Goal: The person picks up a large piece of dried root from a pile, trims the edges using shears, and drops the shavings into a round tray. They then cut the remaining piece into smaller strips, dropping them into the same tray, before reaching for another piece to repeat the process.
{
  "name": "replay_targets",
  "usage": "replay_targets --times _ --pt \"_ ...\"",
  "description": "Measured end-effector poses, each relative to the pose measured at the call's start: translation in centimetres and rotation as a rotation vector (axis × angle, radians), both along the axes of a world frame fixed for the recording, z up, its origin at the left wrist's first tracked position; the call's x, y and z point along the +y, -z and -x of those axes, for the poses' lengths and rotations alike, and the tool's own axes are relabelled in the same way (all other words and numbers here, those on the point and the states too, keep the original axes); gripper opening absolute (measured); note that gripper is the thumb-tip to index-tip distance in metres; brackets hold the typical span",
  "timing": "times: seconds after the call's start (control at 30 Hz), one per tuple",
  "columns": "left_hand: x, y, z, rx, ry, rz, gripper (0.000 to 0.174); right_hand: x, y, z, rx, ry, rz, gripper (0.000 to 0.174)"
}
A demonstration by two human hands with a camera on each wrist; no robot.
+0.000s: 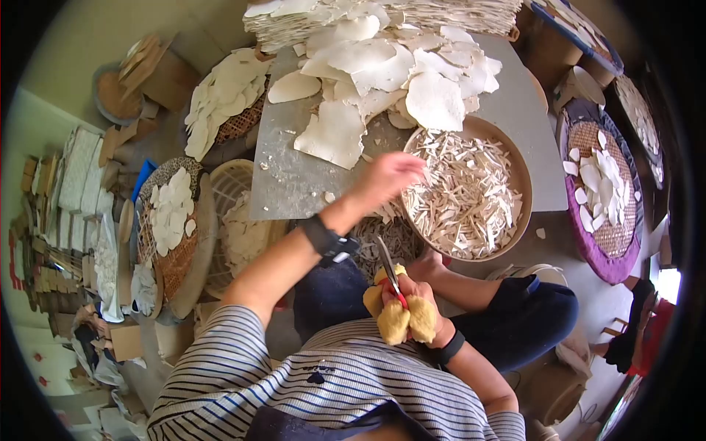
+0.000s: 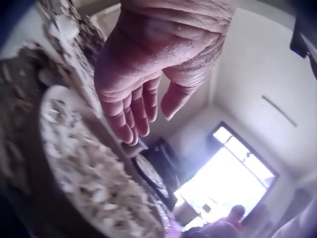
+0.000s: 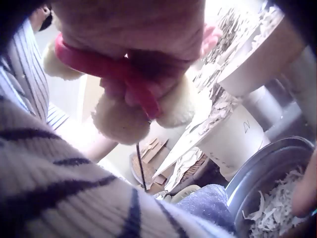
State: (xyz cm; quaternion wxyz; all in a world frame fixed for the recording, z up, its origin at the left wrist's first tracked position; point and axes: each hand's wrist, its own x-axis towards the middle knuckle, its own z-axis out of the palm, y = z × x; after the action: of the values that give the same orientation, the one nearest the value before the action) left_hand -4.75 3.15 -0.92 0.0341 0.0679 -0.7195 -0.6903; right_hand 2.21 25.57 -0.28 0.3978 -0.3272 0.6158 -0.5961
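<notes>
My left hand (image 1: 390, 176) is over the left rim of a round tray (image 1: 523, 184) filled with thin off-white strips. In the left wrist view the fingers of this hand (image 2: 148, 74) hang loosely bent, with nothing between them, above the strips (image 2: 99, 183). Low before my lap, my right hand (image 1: 430, 301) grips scissors (image 1: 387, 257) with red handles and thick yellow padding, blades pointing up and away. In the right wrist view, the red handle (image 3: 94, 62) and pale padding (image 3: 121, 121) lie against the gripping hand (image 3: 133, 29).
Large irregular off-white sheets (image 1: 434, 99) are piled on the grey table (image 1: 526, 117) beyond the round tray. Baskets of flat pieces stand left (image 1: 170, 213) and right (image 1: 607, 191). Between my legs and the table is a container of strips (image 1: 371, 246). Another person (image 1: 647, 331) is at the far right.
</notes>
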Motion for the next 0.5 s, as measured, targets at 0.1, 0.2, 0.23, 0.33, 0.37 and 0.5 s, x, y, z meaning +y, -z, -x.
replay_targets --times 0.1,0.2,0.23,0.33,0.37,0.5 --pt "-8.9 4.8 -2.7 0.072 -0.407 0.378 0.036 0.0 4.2 -0.3 0.109 -0.045 -0.035 0.030" --pt "-15.3 6.4 -4.0 0.006 -0.706 0.891 0.065 -0.3 2.7 0.6 0.161 -0.126 0.022 0.028" --pt "-16.5 7.0 -3.9 -0.068 -0.691 0.916 0.073 -0.4 2.9 0.6 0.178 -0.144 0.029 0.028" --pt "-18.1 7.6 -3.7 -0.292 -0.585 0.985 0.100 -0.7 2.3 0.4 0.276 -0.153 -0.016 0.024" --pt "-18.5 7.4 -3.8 -0.314 -0.561 0.974 0.101 -0.8 2.1 0.5 0.327 -0.163 -0.026 0.024" --pt "-19.1 5.7 -5.0 -0.314 -0.448 0.649 0.074 -0.7 4.7 0.2 0.153 -0.093 -0.117 0.027"
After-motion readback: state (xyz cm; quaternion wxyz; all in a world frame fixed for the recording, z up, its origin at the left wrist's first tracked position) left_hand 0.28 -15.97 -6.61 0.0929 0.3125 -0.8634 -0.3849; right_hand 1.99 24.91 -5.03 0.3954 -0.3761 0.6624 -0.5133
